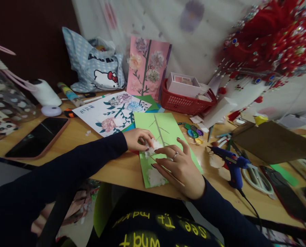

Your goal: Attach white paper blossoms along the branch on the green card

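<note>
A light green sheet [172, 128] with painted dark green stems lies at the table's front edge. One white ruffled paper flower [156, 177] sits near its bottom. Above it, a second white flower [155, 146] is between my hands. My left hand [139, 139] pinches that flower's left side with thumb and fingertips. My right hand [180, 164] reaches over the sheet from the right, fingers spread, a fingertip touching the flower's right side. A thin stick runs under the right hand's fingers; whether they grip it is unclear.
A blue glue gun [231, 163], white-handled scissors [258, 181] and paint pots [194, 132] are at right. Behind stand a red basket [183, 103], a pink flower picture [149, 68] and a bag [98, 68]. A white flower picture [93, 115] and a phone [38, 137] lie left.
</note>
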Available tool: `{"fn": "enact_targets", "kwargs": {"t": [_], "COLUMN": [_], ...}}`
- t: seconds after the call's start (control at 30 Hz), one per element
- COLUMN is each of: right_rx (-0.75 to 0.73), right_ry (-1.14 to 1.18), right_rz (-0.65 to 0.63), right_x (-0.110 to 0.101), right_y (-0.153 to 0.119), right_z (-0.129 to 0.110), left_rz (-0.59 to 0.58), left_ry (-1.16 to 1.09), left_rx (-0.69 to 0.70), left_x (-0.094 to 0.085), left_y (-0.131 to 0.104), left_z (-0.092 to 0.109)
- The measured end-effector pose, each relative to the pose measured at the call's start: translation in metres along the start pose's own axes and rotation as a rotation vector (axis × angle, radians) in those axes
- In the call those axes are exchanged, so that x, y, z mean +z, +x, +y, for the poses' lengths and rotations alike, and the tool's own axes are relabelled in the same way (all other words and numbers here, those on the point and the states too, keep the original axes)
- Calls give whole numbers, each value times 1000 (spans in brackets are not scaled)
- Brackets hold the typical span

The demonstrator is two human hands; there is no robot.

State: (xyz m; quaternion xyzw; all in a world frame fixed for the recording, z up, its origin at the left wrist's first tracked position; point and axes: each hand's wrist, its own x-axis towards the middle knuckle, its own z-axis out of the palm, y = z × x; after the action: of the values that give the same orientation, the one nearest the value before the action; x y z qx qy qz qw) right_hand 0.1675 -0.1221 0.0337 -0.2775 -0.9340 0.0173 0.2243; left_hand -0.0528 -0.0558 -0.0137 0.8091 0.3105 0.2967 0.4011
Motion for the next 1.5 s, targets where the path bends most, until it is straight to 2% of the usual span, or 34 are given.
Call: {"fn": "enact_targets", "kwargs": {"t": [0.23,0.47,0.67,0.83,1.03,1.13,1.23,1.3,1.4,1.47,1.5], "right_rx": [-2,53,133,229,203,184,162,140,92,62,52], "right_ry": [-30,24,94,244,256,221,202,187,156,143,133], "right_rz": [-43,53,100,78,82,91,106,118,139,136,137], "right_x": [3,3,-6,-11,-11,-10,-10,-11,-11,-9,-8], "right_y": [4,2,3,1,1,2,3,4,4,4,4], "right_z": [-3,-2,-2,6,13,17,21,24,28,31,32], "left_rz": [-32,-39,-22,-30,-5,108,303,425,663,803,827], "left_ry": [9,30,-3,-23,-55,-6,144,203,205,236,270], "left_rx": [-21,-28,-43,-41,-53,-58,-2,22,-66,-150,-193], "left_x": [-2,-3,-2,-2,0,-4,-22,-41,-75,-92,-99], "left_y": [1,1,1,1,2,4,-4,-21,-60,-88,-99], "left_z": [0,3,3,2,3,15,38,56,78,84,84]}}
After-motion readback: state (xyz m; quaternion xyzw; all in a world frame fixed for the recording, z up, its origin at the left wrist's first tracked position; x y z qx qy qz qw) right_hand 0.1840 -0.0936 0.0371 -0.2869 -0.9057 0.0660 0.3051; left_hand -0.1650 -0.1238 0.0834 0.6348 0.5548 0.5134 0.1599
